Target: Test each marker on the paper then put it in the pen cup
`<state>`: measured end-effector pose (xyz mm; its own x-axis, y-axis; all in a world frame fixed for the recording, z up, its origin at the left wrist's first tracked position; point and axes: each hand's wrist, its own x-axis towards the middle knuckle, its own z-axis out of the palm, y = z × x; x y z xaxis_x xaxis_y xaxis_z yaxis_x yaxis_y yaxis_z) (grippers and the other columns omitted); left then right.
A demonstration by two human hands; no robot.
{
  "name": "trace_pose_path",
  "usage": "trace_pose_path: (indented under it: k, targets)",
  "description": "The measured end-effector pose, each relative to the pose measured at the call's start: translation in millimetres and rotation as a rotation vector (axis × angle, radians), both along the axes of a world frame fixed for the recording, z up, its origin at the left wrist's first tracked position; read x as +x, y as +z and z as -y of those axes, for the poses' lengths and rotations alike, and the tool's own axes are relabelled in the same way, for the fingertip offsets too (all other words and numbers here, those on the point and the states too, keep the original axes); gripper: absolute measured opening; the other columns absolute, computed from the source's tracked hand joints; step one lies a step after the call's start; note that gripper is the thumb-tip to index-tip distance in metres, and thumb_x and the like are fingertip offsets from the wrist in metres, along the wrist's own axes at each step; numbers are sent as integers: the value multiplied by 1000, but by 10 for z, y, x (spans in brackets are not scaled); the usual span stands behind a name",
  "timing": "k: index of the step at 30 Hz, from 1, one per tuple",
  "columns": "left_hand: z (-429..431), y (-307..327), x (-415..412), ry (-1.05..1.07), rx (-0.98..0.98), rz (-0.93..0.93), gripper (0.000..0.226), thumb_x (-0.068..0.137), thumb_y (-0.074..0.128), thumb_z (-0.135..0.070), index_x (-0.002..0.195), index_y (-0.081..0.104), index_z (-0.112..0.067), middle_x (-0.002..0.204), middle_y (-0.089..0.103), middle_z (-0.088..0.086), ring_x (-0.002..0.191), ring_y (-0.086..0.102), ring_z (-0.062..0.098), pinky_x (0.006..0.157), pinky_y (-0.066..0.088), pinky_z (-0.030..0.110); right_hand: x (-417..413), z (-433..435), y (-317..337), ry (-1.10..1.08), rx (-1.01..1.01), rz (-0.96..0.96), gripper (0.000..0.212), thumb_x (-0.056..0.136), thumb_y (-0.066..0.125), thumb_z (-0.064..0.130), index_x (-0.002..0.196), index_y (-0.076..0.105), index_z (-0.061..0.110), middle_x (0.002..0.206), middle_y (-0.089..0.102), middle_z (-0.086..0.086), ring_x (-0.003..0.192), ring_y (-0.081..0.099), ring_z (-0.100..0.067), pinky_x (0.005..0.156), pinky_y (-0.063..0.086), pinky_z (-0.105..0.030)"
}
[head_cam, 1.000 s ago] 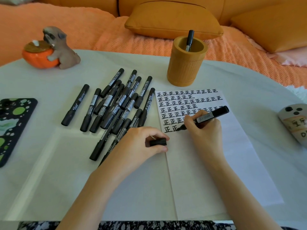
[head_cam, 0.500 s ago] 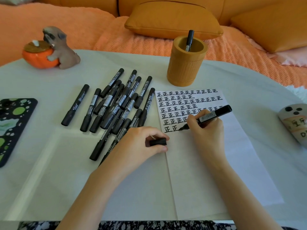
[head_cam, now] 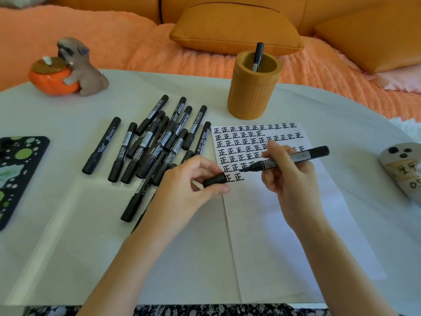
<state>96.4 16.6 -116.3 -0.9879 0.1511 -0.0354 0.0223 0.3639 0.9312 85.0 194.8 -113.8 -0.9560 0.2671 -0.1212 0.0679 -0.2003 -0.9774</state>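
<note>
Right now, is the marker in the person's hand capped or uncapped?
Uncapped. The marker in the right hand shows its bare tip, and the left hand holds the cap apart.

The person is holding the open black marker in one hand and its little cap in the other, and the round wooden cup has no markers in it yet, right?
Not quite. The head view shows one black marker already standing in the round wooden cup. The rest holds: the right hand holds the open black marker, and the left hand holds its little cap.
</note>
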Motion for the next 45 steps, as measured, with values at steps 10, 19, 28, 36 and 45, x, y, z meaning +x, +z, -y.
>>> trace_pose_path:
  k: [10, 19, 28, 36, 45]
  targets:
    - [-71, 26, 28, 5, 18, 6, 22, 69, 81, -25, 83, 64, -20, 80, 74, -17, 52, 51, -4, 57, 39, 10, 51, 174, 2, 34, 100, -63, 36, 87, 66, 14, 58, 45, 9, 48, 33, -1, 44, 27, -13, 43, 24, -20]
    - [-128, -14, 72, 43, 109, -44, 19, 69, 81, -22, 76, 64, -18, 79, 74, -14, 54, 52, -1, 60, 42, 13, 75, 274, -24, 37, 83, -79, 34, 89, 56, 1, 59, 42, 9, 44, 32, 6, 42, 25, -12, 43, 25, -20]
    - [-149, 24, 100, 53, 166, -69, 16, 70, 80, -16, 78, 66, -13, 81, 75, -11, 61, 61, -4, 64, 47, 14, 70, 310, -12, 58, 24, -56, 40, 91, 55, 3, 57, 36, 14, 48, 27, 2, 44, 22, -14, 43, 22, -23]
    - [-96, 42, 34, 165, 64, -142, 11, 79, 73, -24, 83, 64, -22, 74, 72, -15, 68, 65, 13, 67, 51, 32, 58, 234, 72, 129, 269, 121, 62, 69, 54, 65, 54, 56, 4, 45, 36, -8, 40, 32, -14, 43, 27, -21]
    - [-81, 72, 15, 146, 3, -188, 9, 80, 68, -31, 81, 67, -23, 68, 70, -14, 59, 59, 6, 60, 49, 27, 12, 29, -82, 206, 1038, -551, 24, 80, 70, 20, 104, 69, 14, 101, 52, 7, 68, 45, -8, 66, 43, -18]
